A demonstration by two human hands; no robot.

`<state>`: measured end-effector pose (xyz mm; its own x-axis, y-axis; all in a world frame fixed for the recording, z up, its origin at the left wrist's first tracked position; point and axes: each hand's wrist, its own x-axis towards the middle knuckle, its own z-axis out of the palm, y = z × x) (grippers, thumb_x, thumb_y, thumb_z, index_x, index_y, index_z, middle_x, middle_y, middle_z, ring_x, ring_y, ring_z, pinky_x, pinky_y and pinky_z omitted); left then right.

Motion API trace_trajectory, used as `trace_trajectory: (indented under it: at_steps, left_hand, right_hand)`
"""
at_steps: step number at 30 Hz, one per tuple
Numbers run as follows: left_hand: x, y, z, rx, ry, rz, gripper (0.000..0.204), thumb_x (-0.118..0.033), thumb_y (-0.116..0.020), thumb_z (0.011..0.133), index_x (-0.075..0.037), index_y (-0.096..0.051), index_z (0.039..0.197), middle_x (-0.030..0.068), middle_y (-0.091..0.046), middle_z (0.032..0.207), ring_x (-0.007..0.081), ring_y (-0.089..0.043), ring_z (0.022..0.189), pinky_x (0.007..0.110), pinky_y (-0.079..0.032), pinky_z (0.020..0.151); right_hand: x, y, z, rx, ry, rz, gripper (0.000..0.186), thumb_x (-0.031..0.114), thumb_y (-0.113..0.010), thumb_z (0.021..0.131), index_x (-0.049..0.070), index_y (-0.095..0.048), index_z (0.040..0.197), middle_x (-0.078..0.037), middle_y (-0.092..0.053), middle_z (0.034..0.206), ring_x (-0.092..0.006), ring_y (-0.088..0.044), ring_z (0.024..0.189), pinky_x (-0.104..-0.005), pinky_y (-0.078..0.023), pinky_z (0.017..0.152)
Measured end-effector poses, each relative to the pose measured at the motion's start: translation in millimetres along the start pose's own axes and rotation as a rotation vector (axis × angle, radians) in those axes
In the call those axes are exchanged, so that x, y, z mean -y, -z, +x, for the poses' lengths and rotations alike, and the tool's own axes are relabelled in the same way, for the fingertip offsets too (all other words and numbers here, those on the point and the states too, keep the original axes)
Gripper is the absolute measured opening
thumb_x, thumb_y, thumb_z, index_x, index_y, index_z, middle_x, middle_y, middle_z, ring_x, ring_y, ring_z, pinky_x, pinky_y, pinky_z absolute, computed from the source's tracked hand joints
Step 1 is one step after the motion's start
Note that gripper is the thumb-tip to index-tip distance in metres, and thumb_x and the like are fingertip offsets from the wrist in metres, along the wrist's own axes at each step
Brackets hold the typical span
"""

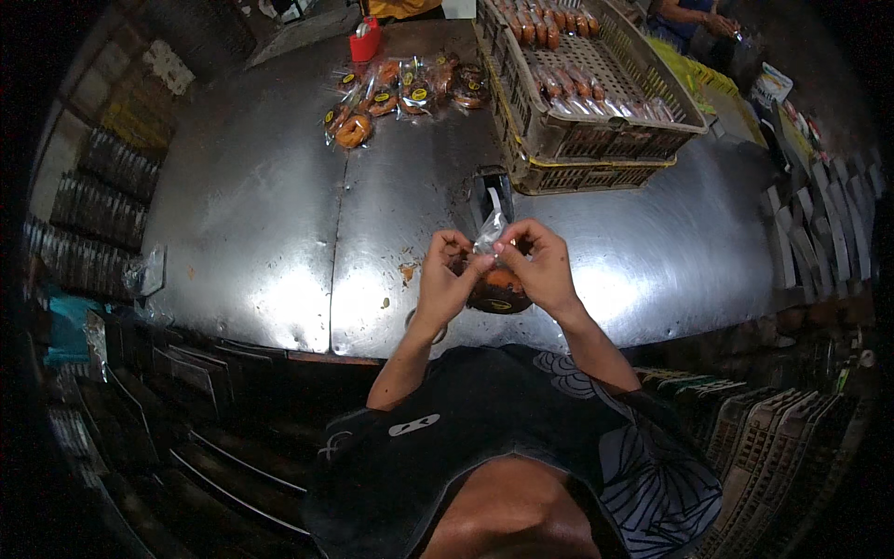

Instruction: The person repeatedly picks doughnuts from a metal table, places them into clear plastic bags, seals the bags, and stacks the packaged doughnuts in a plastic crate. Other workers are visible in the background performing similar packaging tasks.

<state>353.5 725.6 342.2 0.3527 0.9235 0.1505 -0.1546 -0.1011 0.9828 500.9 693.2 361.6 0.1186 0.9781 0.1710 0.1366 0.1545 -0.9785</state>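
Note:
My left hand [445, 275] and my right hand [542, 265] pinch the gathered neck of a clear plastic bag [488, 233] at the centre, thumbs almost meeting. Brown and orange ring pastries [501, 293], with a dark and yellow label, hang or rest in the bag beneath my fingers; which, I cannot tell. Just beyond the bag stands a dark tape dispenser or sealer [491, 186], partly behind the bag's neck.
The metal table [233, 224] bears several bagged doughnuts [354, 130] and a red tape dispenser [363, 42]. Stacked crates [596, 140] with packed pastries stand back right. A co-worker's arm [700, 19] is at top right. Dark trays [186, 368] line the lower left.

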Motion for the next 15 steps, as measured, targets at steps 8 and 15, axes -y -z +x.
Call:
trace_trajectory:
  at_steps: [8, 15]
  left_hand:
    - [10.5, 19.5, -6.1, 0.292, 0.28, 0.376, 0.029, -0.009, -0.062, 0.075, -0.002, -0.055, 0.102, 0.0121, -0.06, 0.074, 0.017, -0.054, 0.072, 0.028, -0.043, 0.067]
    - [64.4, 23.8, -30.8, 0.77, 0.333, 0.582, 0.02, -0.017, -0.05, 0.078, 0.0, -0.059, 0.085, 0.0104, -0.056, 0.082, 0.0219, -0.052, 0.081, 0.028, -0.038, 0.074]
  right_hand:
    - [-16.7, 2.9, -22.0, 0.101, 0.237, -0.647, 0.013, 0.009, -0.055, 0.078, 0.001, -0.06, 0.086, -0.012, -0.051, 0.076, -0.0284, -0.047, 0.079, -0.0353, -0.039, 0.072]
    - [-37.9, 3.2, -67.1, 0.575, -0.26, -0.524, 0.025, 0.02, -0.052, 0.083, -0.002, -0.057, 0.094, -0.016, -0.057, 0.09, -0.0312, -0.054, 0.086, -0.0379, -0.042, 0.076]
